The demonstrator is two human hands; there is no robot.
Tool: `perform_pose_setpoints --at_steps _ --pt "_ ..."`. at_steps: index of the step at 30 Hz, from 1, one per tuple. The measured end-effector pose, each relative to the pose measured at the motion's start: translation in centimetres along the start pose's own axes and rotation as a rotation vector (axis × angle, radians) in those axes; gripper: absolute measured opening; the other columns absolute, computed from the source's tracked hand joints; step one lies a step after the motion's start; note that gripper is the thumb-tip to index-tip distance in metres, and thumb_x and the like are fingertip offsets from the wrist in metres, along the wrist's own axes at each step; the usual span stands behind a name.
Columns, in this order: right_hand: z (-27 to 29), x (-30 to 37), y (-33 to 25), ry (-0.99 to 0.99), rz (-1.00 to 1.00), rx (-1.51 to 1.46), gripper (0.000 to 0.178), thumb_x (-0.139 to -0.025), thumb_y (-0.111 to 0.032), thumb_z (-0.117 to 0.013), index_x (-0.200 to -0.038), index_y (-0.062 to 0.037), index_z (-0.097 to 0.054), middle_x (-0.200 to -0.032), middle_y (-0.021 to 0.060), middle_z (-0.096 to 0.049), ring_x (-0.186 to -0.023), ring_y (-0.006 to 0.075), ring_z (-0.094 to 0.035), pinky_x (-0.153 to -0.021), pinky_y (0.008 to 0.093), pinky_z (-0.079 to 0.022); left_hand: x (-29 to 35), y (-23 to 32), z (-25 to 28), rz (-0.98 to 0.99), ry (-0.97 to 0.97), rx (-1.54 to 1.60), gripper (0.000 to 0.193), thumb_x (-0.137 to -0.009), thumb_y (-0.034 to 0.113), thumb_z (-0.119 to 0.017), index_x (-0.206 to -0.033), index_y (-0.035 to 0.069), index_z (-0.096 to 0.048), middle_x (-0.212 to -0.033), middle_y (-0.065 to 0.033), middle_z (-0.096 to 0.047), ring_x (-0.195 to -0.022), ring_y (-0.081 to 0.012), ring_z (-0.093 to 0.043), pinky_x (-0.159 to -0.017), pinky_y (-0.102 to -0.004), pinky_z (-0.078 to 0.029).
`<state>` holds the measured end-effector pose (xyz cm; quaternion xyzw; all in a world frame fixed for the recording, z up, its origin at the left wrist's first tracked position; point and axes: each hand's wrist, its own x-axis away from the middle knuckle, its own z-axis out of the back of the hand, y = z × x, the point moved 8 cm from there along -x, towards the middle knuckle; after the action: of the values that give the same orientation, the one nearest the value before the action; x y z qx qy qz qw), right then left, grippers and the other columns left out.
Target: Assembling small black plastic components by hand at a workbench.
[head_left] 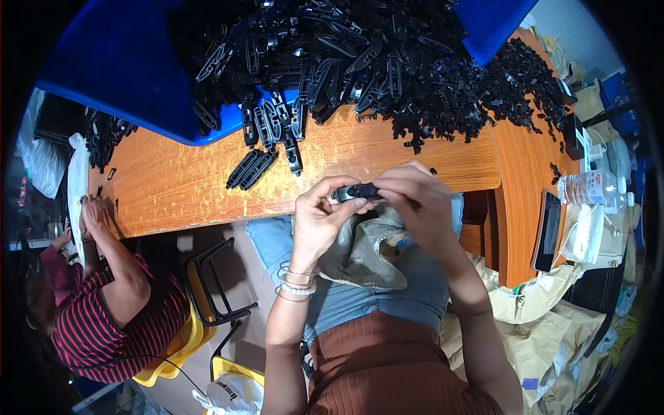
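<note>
Two hands raised over lap | left hand (315,221), right hand (415,197) both pinching black plastic part (356,191)

Parts heap (360,62) behind on table (387,155), co-worker (104,304) left, likely a phone (548,232) right

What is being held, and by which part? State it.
A small black plastic part, pinched between both hands: the left hand grips its left end, the right hand its right end, above the lap.

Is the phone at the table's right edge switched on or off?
Off, apparently: the phone lies flat on the wooden table with a dark, unlit screen.
</note>
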<state>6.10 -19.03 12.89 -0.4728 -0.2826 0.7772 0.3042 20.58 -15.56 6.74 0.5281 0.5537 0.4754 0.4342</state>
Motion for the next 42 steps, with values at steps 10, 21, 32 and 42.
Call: perform_pose_setpoints --at_steps 10,21,32,42 --pt "-0.6 2.0 0.5 0.073 -0.262 -0.110 0.016 -0.079 0.004 -0.063 -0.094 0.0005 -0.066 -0.090 0.0101 -0.062 -0.079 0.0158 -0.060 -0.067 0.0253 -0.049 1.3 -0.7 -0.6 0.075 0.055 0.287 0.023 -0.084 -0.009 -0.059 -0.106 -0.006 -0.054 -0.094 -0.0130 -0.066 -0.084 -0.0155 -0.065 -0.080 -0.0246 -0.053" --pt "-0.7 1.0 -2.1 -0.112 0.039 0.059 0.018 -0.074 0.002 -0.066 -0.091 -0.0041 -0.067 -0.084 0.0071 -0.061 -0.073 0.0222 -0.057 -0.068 0.0304 -0.043 2.1 -0.7 -0.5 0.136 -0.016 0.061 0.031 -0.080 -0.010 -0.064 -0.108 -0.006 -0.053 -0.091 -0.0102 -0.066 -0.076 -0.0117 -0.064 -0.069 -0.0205 -0.053" --pt "-3.2 5.2 3.1 -0.263 -0.801 -0.642 0.032 -0.079 -0.006 -0.069 -0.110 0.0004 -0.063 -0.087 0.0033 -0.064 -0.074 0.0113 -0.057 -0.068 0.0254 -0.046 2.3 0.5 -0.2 -0.036 0.058 -0.009 0.018 -0.079 -0.013 -0.060 -0.094 -0.004 -0.054 -0.077 -0.0085 -0.062 -0.066 -0.0112 -0.063 -0.060 -0.0212 -0.052" --pt "-4.5 6.0 0.9 -0.626 -0.492 -0.327 0.029 -0.084 -0.009 -0.062 -0.114 -0.0068 -0.062 -0.082 0.0093 -0.060 -0.069 0.0178 -0.057 -0.065 0.0286 -0.045 0.6 2.3 4.7 -0.167 0.349 -0.746 0.029 -0.084 0.020 -0.067 -0.100 -0.003 -0.063 -0.082 -0.0122 -0.064 -0.071 -0.0220 -0.063 -0.066 -0.0302 -0.049"
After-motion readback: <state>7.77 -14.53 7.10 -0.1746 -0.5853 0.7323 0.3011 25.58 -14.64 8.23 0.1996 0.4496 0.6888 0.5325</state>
